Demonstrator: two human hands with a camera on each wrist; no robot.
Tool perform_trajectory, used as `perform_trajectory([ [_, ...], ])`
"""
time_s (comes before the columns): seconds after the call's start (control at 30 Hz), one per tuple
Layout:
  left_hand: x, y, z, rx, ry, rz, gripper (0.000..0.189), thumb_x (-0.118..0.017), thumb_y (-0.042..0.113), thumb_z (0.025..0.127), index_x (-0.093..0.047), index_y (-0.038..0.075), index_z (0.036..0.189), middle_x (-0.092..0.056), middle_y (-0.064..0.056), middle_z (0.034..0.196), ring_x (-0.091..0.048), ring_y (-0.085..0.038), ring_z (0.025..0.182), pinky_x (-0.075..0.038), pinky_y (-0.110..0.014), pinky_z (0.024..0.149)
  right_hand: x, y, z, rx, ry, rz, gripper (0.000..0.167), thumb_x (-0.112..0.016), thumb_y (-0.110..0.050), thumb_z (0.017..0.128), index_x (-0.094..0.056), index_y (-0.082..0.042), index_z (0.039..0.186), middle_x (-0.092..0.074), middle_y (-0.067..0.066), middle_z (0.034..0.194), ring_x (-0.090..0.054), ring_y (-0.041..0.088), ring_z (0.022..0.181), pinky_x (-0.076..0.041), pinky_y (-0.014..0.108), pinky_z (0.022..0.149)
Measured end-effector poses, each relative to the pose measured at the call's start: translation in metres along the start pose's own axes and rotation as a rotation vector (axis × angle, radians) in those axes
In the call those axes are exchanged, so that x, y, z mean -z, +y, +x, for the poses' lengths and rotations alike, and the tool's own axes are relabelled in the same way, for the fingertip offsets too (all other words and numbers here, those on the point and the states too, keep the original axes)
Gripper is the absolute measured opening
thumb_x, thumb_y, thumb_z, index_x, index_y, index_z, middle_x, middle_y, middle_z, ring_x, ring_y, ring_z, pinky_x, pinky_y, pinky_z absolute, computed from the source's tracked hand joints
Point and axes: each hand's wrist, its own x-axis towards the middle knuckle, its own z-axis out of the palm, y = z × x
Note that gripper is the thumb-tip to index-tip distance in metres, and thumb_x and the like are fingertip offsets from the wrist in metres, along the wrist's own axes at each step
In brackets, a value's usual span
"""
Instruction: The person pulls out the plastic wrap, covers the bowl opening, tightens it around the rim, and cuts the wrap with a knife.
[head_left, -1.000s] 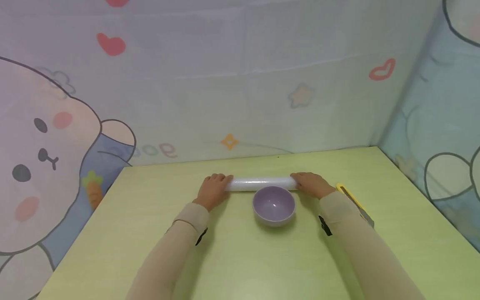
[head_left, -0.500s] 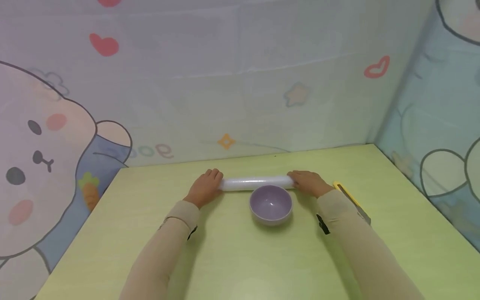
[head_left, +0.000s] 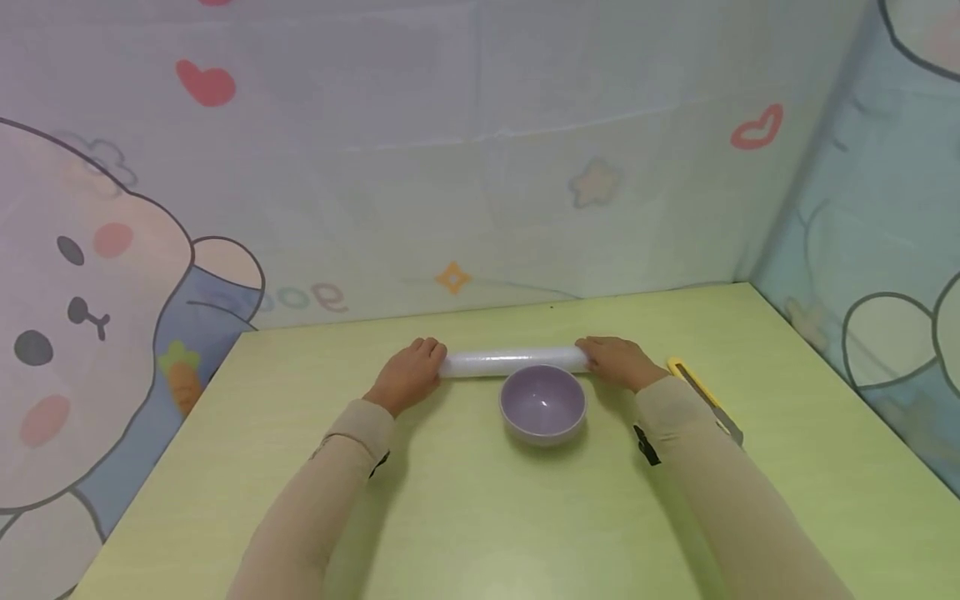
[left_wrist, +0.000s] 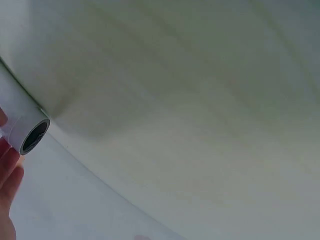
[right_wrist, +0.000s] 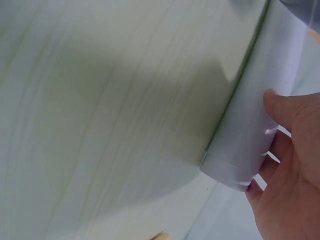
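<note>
A shiny white roll of plastic wrap [head_left: 487, 362] lies crosswise on the table, behind a small purple bowl [head_left: 543, 404]. My left hand [head_left: 408, 375] grips its left end; the left wrist view shows fingers [left_wrist: 9, 167] by the roll's hollow core. At the other end my right hand [head_left: 618, 362] holds the roll, with the thumb [right_wrist: 280, 107] on the near side and the other fingers curled round the far side in the right wrist view. The bowl stands upright just in front of the roll, and neither hand touches it.
A yellow utility knife [head_left: 697, 387] lies to the right of the right forearm, which partly covers it. The pale green table [head_left: 480, 517] ends at a cartoon-printed cloth wall [head_left: 525, 208] at the back.
My left hand has shifted a little to the left along the roll, then stayed there. The right hand, roll and bowl keep their places; the head view has shifted slightly.
</note>
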Motion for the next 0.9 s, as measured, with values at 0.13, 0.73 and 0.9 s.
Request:
perform_trajectory([
  [0.13,0.0,0.004,-0.002,0.023,0.054,0.086,0.021,-0.069,0.019,0.078,-0.059,0.006,0.091,-0.056,-0.008,0.094,-0.052,-0.023,0.083,-0.046,-0.033,0.067,0.001,-0.001,0.0,-0.001,0.004,-0.001,0.022,-0.052,-0.011,0.092,-0.052,-0.006,0.114,-0.06,0.012,0.11,-0.058,0.032,0.101,-0.045,0.046,0.083],
  [0.73,0.005,0.019,0.002,0.013,-0.081,0.248,0.008,-0.063,0.011,0.086,-0.061,0.004,0.089,-0.063,-0.007,0.085,-0.054,-0.021,0.08,-0.045,-0.032,0.071,0.006,-0.003,-0.003,-0.037,-0.035,0.034,0.02,-0.051,-0.011,0.093,-0.052,-0.008,0.113,-0.059,0.013,0.117,-0.057,0.034,0.104,-0.044,0.049,0.084],
  [0.9,0.004,0.013,0.0,0.07,-0.012,0.106,0.014,-0.061,0.014,0.085,-0.059,0.003,0.093,-0.06,-0.008,0.086,-0.054,-0.022,0.077,-0.047,-0.032,0.066,0.005,-0.005,-0.003,-0.051,-0.019,0.026,0.022,-0.051,-0.014,0.093,-0.052,-0.01,0.114,-0.06,0.015,0.118,-0.056,0.035,0.105,-0.043,0.051,0.086],
])
